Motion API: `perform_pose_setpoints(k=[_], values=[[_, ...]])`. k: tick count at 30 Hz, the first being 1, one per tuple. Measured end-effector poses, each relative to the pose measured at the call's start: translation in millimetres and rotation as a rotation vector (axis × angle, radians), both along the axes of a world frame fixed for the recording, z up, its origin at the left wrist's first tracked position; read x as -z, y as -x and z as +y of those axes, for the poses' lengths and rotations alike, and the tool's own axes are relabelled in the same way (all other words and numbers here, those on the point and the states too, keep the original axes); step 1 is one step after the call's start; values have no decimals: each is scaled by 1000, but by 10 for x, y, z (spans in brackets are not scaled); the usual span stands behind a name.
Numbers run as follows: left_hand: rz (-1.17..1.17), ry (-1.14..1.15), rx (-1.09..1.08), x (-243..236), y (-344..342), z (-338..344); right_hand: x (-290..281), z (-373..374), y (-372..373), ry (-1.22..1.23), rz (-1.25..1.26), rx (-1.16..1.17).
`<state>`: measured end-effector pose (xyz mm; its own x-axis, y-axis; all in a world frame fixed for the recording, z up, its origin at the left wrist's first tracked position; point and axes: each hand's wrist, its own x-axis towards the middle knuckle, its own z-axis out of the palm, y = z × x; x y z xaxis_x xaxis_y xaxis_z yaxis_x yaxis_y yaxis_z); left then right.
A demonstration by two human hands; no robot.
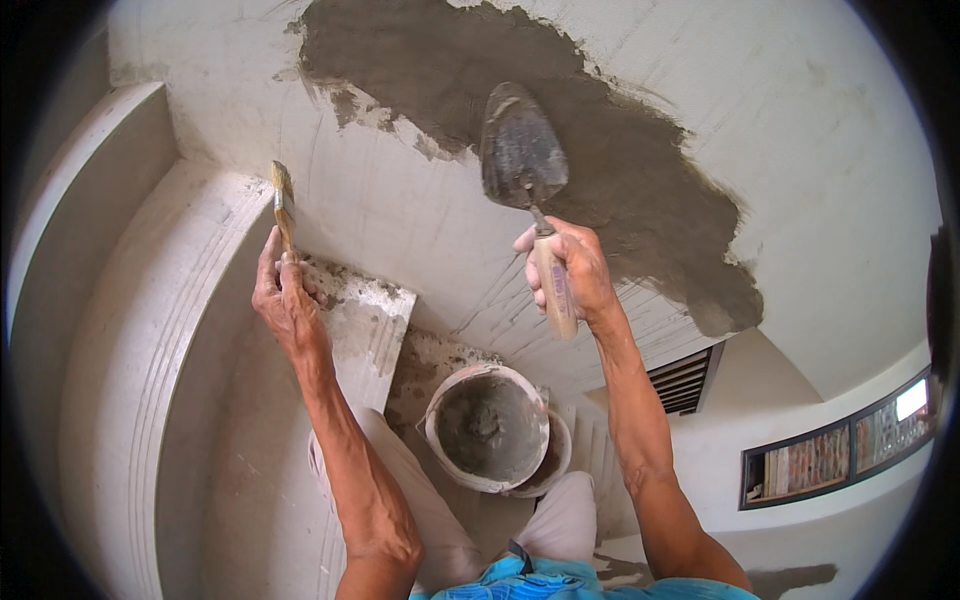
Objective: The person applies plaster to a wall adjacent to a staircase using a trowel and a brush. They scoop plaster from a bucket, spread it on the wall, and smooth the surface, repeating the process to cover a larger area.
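Observation:
My right hand [575, 265] is wrapped round the wooden handle of a pointed trowel [522, 150], its grey blade raised in front of a dark patch of wet mortar [640, 165] on the wall. Whether the blade touches the wall I cannot tell. Over on the left, my left hand [290, 285] grips a paintbrush [283, 200] by its handle, bristles up, near the corner of a stair step. Between my knees stands a round bucket [490, 425] with grey mortar coating its inside. A second container [555, 455] is partly hidden behind it.
Pale stair steps [215, 260] with grooved edges rise on the left. The plastered wall [400, 215] runs across in front, with streaks below the mortar. At the right are a dark slatted vent [685, 380] and a framed window [835, 440].

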<state>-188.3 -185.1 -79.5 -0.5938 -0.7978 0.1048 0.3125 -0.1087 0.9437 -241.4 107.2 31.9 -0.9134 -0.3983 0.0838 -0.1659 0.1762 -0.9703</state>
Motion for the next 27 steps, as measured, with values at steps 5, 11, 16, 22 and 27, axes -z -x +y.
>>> perform_pose_setpoints(k=[5, 11, 16, 22, 27], values=[[21, 11, 3, 22, 1, 5, -141, 88, 41, 123, 170, 117], [24, 4, 13, -13, -20, 37, -207, 177, 97, 27, 110, 85], [17, 4, 11, -4, 7, 37, -179, 174, -10, 28, 52, 60], [6, 7, 17, 63, 8, -8, -317, 182, 92, 96, 193, 108], [5, 10, 17, -20, -16, 24, -141, 29, 46, -54, -21, 16]])
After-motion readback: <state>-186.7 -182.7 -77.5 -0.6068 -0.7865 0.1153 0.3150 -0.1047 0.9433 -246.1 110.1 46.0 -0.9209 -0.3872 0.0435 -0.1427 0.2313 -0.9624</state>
